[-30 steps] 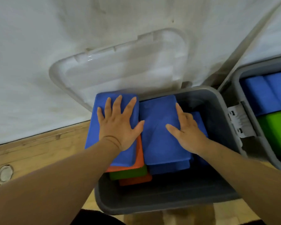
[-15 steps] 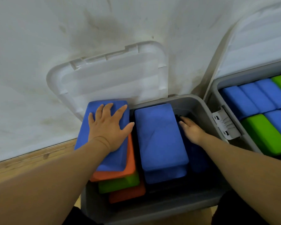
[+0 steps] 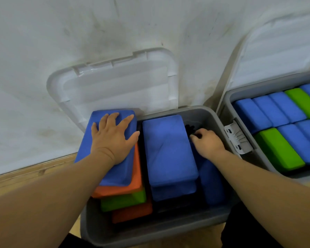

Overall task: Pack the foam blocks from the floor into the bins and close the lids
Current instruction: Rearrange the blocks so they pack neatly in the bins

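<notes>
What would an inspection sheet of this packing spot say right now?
Surface: wooden floor, with two grey bins on it.
Job's things: near bin, lid open against the wall. Left stack: top blue block on orange, green, orange. Middle: two stacked blue blocks. Right: one side block, blue. Far bin holds blue and green blocks, lid open.
Clutter: nothing seen.
Hands: left hand flat on the top blue block; right hand with fingers curled in the gap beside the middle stack, grip unclear.
Cables: nothing seen.
Surroundings: stained white wall; latch between the bins.
</notes>
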Demonstrator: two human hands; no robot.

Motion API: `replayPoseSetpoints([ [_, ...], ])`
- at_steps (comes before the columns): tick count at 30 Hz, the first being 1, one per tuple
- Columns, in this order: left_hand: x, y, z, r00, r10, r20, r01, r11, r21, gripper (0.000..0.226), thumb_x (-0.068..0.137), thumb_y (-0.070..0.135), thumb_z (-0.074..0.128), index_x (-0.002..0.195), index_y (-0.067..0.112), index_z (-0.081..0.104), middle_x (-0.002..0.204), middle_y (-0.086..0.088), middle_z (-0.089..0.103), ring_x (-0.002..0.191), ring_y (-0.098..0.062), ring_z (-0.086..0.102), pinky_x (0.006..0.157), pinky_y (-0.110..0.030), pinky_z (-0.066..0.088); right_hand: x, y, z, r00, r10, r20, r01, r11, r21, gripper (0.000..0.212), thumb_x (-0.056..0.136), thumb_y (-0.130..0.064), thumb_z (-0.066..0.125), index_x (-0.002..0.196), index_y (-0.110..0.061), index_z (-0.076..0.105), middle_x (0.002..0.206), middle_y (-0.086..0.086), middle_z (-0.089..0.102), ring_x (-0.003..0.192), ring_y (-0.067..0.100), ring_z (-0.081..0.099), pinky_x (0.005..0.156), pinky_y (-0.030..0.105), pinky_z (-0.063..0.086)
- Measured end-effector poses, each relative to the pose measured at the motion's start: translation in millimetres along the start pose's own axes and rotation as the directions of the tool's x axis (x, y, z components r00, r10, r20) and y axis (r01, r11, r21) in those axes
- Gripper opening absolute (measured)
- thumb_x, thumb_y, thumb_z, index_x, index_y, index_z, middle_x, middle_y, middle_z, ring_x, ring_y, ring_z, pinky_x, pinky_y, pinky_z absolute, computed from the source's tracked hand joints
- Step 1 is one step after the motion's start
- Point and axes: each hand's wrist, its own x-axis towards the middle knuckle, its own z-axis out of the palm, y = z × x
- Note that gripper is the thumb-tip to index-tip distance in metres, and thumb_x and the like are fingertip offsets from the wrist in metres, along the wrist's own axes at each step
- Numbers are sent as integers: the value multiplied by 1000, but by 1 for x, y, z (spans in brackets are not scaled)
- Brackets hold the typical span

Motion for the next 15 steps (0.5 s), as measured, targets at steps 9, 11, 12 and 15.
replayPoseSetpoints([
  [9,-7,3,-1,996,-37,-79,35,999,-31,70,92,72,29,153,38,41,150,-5,37,138,-29,31,114,-49,27,-66,-23,-39,993,-1,-117,-18,987,-157,55,86,-54,72,133,-28,58,138,11,44,104,27,56,84,38,51],
  [11,-8,3,-3,996,-46,-78,45,999,-22,68,93,70,32,152,37,42,144,-4,39,134,-29,34,111,-48,30,-72,-25,-48,999,10,-52,-19,981,-191,62,87,-51,70,141,-28,53,146,11,35,104,26,54,86,38,50],
  [12,-8,4,-4,996,-50,-73,49,999,-16,68,93,69,34,152,38,42,142,-3,40,132,-29,35,110,-48,30,-72,-26,-53,1000,7,-8,-8,974,-228,67,87,-50,69,147,-27,48,151,11,31,113,28,54,92,40,50],
  [15,-10,5,-6,996,-51,-68,50,999,-16,67,93,68,38,153,39,40,140,-2,40,131,-29,35,109,-48,31,-67,-30,-65,995,-22,97,56,929,-366,75,91,-45,62,158,-29,33,162,10,25,139,32,42,110,43,42],
])
